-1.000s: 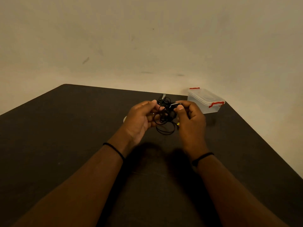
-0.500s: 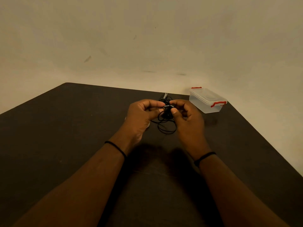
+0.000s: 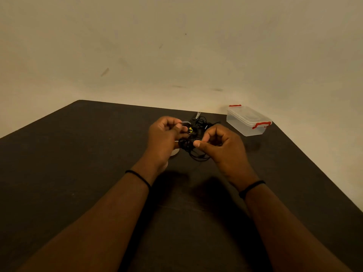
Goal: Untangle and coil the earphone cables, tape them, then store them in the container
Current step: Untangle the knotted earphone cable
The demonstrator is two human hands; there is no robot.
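Between my two hands hangs a tangle of black earphone cable [image 3: 188, 144], held just above the dark table [image 3: 82, 154]. My left hand [image 3: 163, 140] grips one side of it, fingers curled, with a small black piece bearing a yellow mark [image 3: 191, 130] at its fingertips. My right hand [image 3: 222, 146] pinches the cable between thumb and forefinger on the other side. Loops of cable [image 3: 199, 157] dangle below. More black cable [image 3: 204, 122] lies on the table behind my hands. The clear container with red clips [image 3: 247, 121], lid on, stands at the far right corner.
A white round object [image 3: 174, 153] peeks out from under my left hand; I cannot tell what it is. The table's far edge meets a pale wall, and the right edge runs close past the container.
My hands have drawn slightly apart and my right hand has dropped lower, shifting its pinch on the cable. The yellow-marked piece now shows at my left fingertips.
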